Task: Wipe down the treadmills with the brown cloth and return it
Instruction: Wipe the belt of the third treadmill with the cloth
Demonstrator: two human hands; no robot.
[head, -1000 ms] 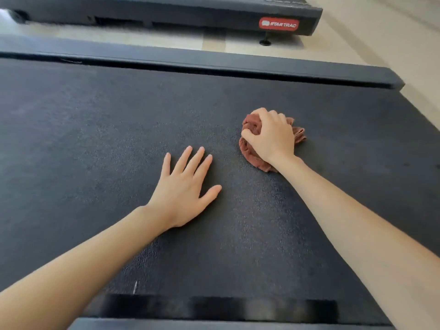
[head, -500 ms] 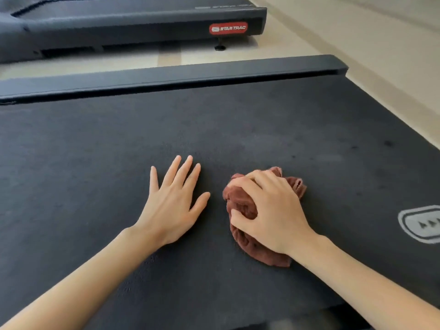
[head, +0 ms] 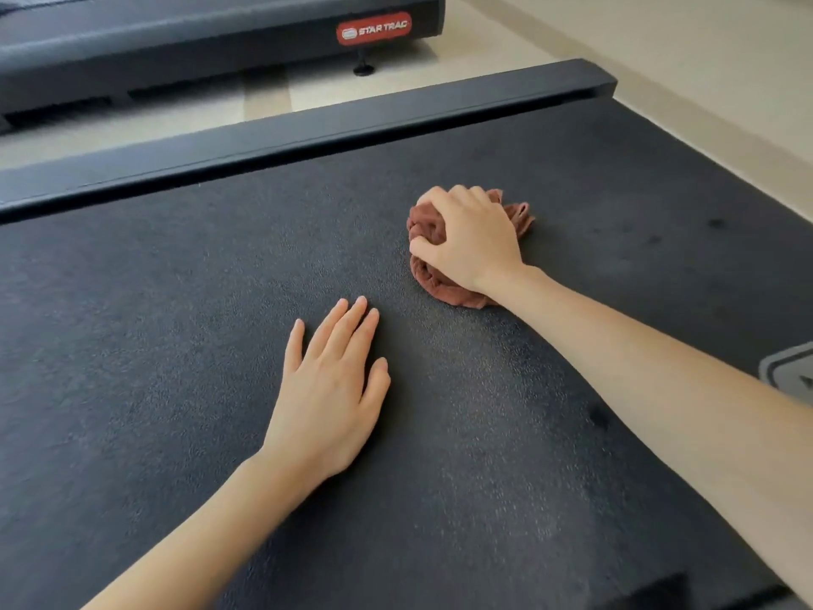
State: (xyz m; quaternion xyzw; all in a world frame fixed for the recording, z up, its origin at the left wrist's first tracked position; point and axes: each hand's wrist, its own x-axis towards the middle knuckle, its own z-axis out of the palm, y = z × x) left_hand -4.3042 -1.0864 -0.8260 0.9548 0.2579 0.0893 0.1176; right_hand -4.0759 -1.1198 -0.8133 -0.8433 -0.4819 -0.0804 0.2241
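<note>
A wide black treadmill belt (head: 176, 328) fills most of the head view. My right hand (head: 473, 242) presses a bunched brown cloth (head: 424, 228) onto the belt, right of centre and towards the far side rail; the fingers are closed over the cloth, which shows around the hand. My left hand (head: 330, 389) lies flat on the belt, palm down, fingers slightly apart, holding nothing, nearer to me and left of the cloth.
A black side rail (head: 308, 134) bounds the belt's far edge. Beyond a strip of pale floor (head: 660, 46) stands a second treadmill (head: 176, 41) with a red STAR TRAC label (head: 374, 28). A grey logo (head: 787, 372) marks the belt at the right edge.
My right hand has pushed the cloth away from me across the belt, after pulling it near half a second ago. My left hand stays flat in place, fingers closer together.
</note>
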